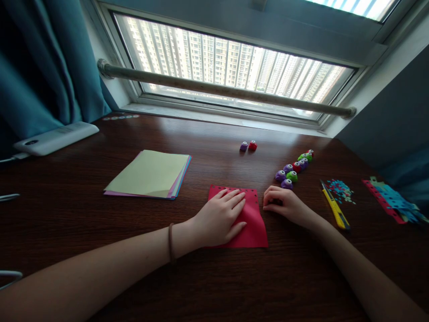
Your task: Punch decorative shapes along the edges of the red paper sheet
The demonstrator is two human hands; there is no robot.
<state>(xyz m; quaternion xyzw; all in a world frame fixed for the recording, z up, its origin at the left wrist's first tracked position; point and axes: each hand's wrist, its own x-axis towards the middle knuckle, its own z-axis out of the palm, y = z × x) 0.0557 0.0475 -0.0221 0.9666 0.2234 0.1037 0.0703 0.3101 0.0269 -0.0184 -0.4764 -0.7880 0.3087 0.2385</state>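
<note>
A red sheet of paper lies on the dark wooden table, with small punched holes along its far edge and near its upper right corner. My left hand rests flat on it, fingers spread, covering its left part. Just right of the sheet, my right hand is closed with its fingers curled near the paper's edge. Whatever those fingers may hold is hidden. Beyond that hand stands a slanting row of small purple, green and red craft punches with white round tops. A purple punch and a red punch sit apart, farther back.
A stack of coloured paper is at left, pale yellow on top. To the right lie a yellow utility knife, blade out, blue and pale paper bits, and cut strips. A white power bank with a cable sits far left.
</note>
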